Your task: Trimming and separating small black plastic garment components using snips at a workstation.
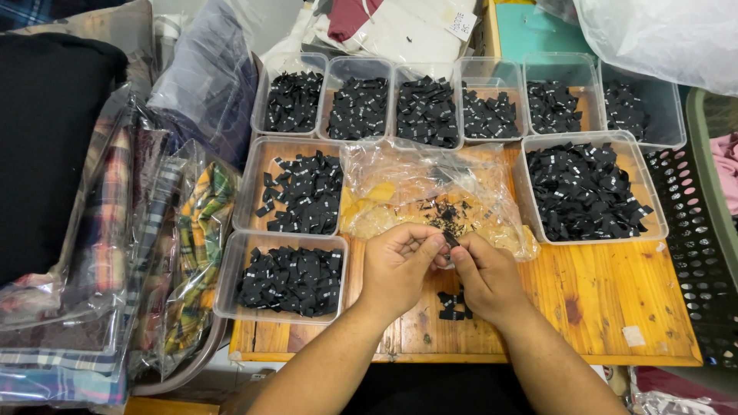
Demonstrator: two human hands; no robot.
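wooden table (607, 292) | black perforated basket (696, 230) right | evenly lit

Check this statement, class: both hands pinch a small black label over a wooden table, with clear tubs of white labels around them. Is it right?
Not quite. The head view shows the tubs hold black labels, not white. The rest stands: the left hand and right hand pinch a small black label over the wooden table.

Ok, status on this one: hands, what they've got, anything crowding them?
Left hand and right hand pinched together on one small black label. Few labels on the wooden table beneath. Crumpled clear bag just behind; trays of labels alongside.
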